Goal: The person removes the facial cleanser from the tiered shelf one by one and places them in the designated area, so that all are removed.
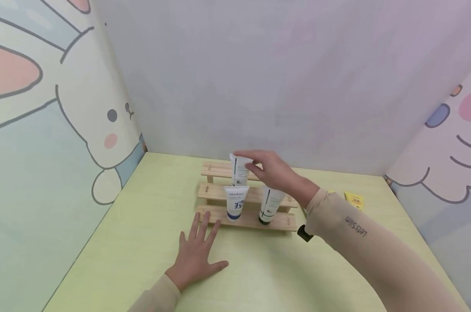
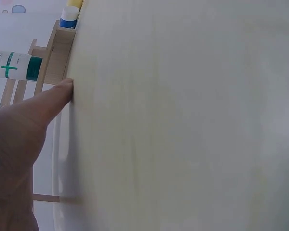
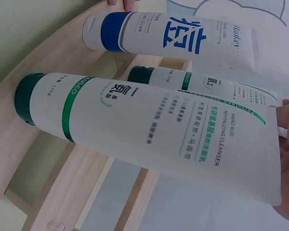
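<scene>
A three-tier wooden rack [image 1: 255,221] stands on the table with several cleanser tubes on it. At its rear, my right hand [image 1: 276,171] pinches the top of a white-and-green cleanser tube [image 1: 240,172], thumb on the near side. In the right wrist view that tube [image 3: 212,86] stands partly behind the front white-and-green tube [image 3: 149,125]. A white-and-blue tube [image 1: 235,203] sits cap down on the lowest tier, left of the front green-capped tube [image 1: 272,203]. My left hand [image 1: 196,255] lies spread on the table, fingertips at the rack's front left edge.
A small yellow packet [image 1: 354,200] lies on the table right of the rack, partly behind the right sleeve. The pale yellow table [image 1: 142,242] is bounded by a plain back wall [image 1: 259,86] and cartoon-printed side walls.
</scene>
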A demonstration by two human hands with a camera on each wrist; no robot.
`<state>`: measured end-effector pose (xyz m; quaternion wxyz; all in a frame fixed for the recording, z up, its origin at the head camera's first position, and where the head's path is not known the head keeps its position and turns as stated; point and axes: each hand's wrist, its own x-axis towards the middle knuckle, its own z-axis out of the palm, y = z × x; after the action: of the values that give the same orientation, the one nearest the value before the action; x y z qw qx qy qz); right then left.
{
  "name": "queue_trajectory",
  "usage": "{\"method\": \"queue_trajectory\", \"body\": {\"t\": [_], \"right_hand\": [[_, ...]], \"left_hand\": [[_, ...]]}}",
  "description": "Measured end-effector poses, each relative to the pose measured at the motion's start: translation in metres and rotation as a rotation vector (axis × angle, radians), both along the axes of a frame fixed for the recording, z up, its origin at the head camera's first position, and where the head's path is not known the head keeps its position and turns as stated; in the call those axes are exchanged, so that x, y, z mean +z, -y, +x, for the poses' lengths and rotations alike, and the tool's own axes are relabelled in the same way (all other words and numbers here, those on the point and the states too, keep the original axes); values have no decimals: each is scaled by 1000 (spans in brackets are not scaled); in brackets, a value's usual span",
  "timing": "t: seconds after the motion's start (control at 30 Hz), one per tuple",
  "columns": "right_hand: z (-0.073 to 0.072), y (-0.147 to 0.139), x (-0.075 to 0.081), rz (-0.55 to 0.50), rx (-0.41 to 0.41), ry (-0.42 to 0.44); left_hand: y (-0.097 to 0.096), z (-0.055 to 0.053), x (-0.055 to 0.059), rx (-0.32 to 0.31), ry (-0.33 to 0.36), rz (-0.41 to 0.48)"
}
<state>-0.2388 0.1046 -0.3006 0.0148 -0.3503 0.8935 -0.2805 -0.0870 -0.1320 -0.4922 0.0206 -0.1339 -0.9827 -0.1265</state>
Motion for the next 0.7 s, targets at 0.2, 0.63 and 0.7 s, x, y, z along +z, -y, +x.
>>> {"method": "queue_trajectory", "body": {"t": [0.2,0.63,0.7], "right_hand": [[-2,-1,-3,-33,-33,-22],[-2,-47,46,-169,-222,-73],[1,-62,58,-186,-274,-84]], "left_hand": [[-1,0,1,0,5,4],[0,-1,2,-8,-1,10],[0,-1,0,-14,-18,14]]}}
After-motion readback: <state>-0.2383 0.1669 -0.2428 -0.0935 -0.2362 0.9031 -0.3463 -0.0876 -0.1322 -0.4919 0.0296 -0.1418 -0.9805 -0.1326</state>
